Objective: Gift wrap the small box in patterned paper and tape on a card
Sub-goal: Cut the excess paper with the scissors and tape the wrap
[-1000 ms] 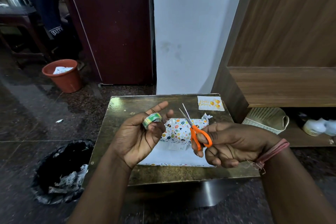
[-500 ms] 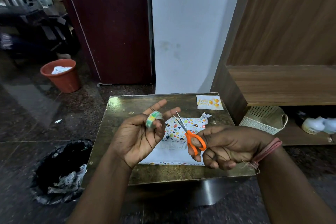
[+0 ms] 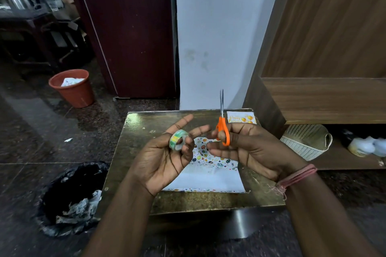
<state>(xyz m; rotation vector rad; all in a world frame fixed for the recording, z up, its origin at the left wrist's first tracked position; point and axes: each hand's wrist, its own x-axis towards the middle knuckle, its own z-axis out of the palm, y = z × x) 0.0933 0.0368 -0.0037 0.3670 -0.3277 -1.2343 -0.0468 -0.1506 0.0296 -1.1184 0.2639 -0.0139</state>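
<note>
head view: the left hand (image 3: 165, 158) pinches the tape roll (image 3: 178, 139) with curled fingers, forefinger straight; the right hand (image 3: 246, 148) grips orange scissors (image 3: 223, 129), blades pressed together, pointing up. the wrapped box (image 3: 211, 158) lies on patterned paper (image 3: 208, 181) below, card (image 3: 241, 117) at the table (image 3: 188, 202) far edge; tape looks light, sticky and floppy, so lift its free end by the edge.
</note>
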